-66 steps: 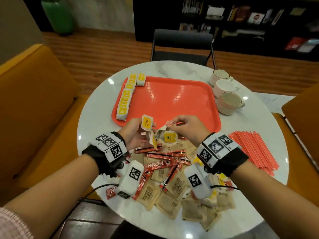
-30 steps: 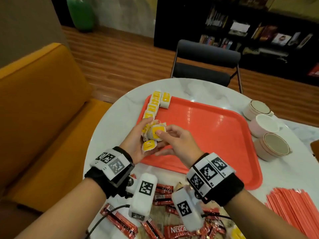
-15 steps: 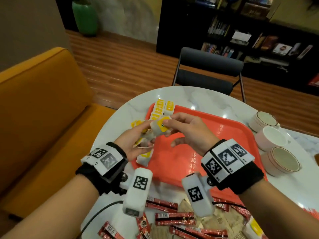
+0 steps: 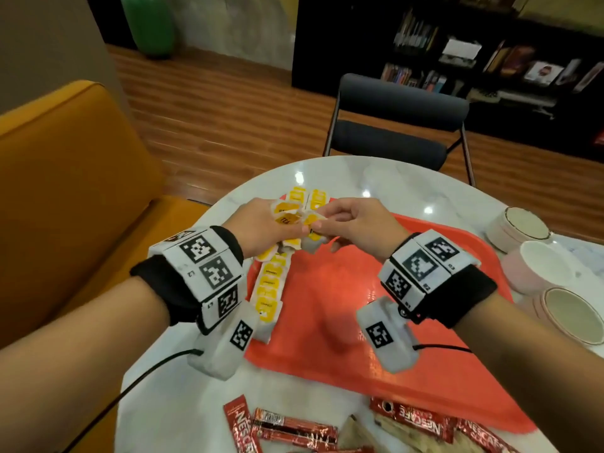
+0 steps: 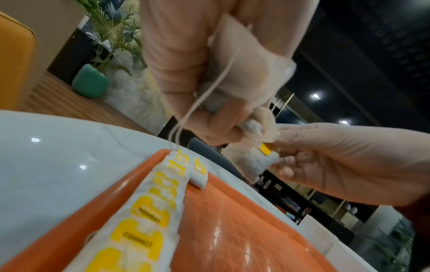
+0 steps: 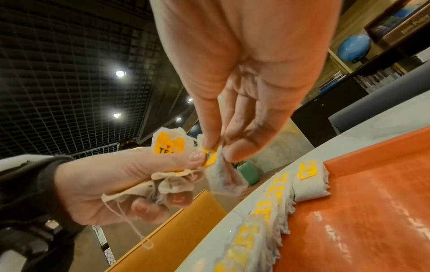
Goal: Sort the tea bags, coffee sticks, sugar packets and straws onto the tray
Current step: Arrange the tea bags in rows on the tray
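My left hand [image 4: 264, 220] grips a bunch of white tea bags with yellow tags [image 4: 286, 214] above the far left corner of the orange tray [image 4: 343, 305]. My right hand [image 4: 330, 220] pinches one tea bag [image 6: 221, 176] at the edge of that bunch [image 5: 232, 64]. A row of tea bags [image 4: 269, 289] lies along the tray's left edge, with one more [image 6: 309, 182] beside its far end. Strings dangle from the held bags. Red coffee sticks [image 4: 294, 429] and brown sugar packets [image 4: 354, 433] lie on the table near me. No straws are in view.
Three cups [image 4: 549, 266] stand at the tray's right on the round white table [image 4: 183, 403]. A black chair [image 4: 392, 132] is across the table and an orange sofa [image 4: 65, 191] is on the left. Most of the tray's floor is bare.
Both hands carried the tea bags from the pile near me to the tray's far left corner. The right hand keeps its pinch on one bag of the left hand's bunch.
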